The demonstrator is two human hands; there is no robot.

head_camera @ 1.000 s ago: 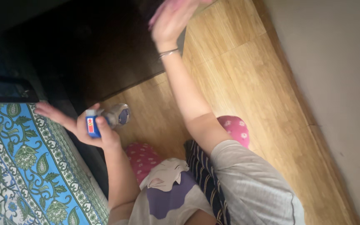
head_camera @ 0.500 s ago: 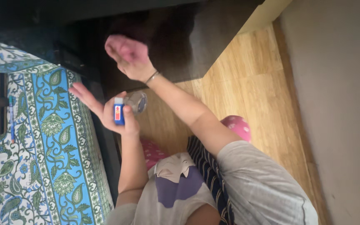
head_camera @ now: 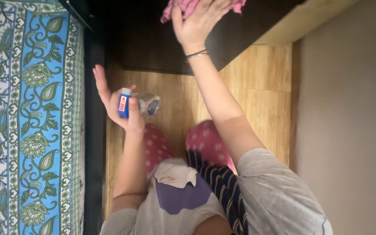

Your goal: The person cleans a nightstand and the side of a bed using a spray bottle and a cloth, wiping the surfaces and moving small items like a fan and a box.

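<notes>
Head view, looking straight down a standing person's front. The left hand point(head_camera: 120, 102) is held out at about waist level over a wooden floor point(head_camera: 257, 87). Its thumb pins a small blue box point(head_camera: 124, 103) and a small clear jar point(head_camera: 149, 104) against the palm, while the other fingers point(head_camera: 99, 80) stretch out straight and close together, pointing away from the body. The box stands upright in the hand, and the jar touches it on the side nearer the person's middle.

The right hand point(head_camera: 199, 19) reaches far forward, arm extended, and lies palm down on a pink cloth point(head_camera: 183, 6) at the top edge of the picture. Its fingers are spread flat over the cloth, pressing it onto a dark cabinet top point(head_camera: 236, 24). Thin bangles point(head_camera: 195, 55) circle that wrist.

Along the left side runs a bedspread point(head_camera: 31, 109) patterned in blue, green and white, with a dark bed frame point(head_camera: 94, 143) beside it. Below the hands, pink spotted slippers point(head_camera: 207, 141) show on the floor beneath a grey shirt point(head_camera: 275, 196). A plain pale wall point(head_camera: 349, 130) fills the right.
</notes>
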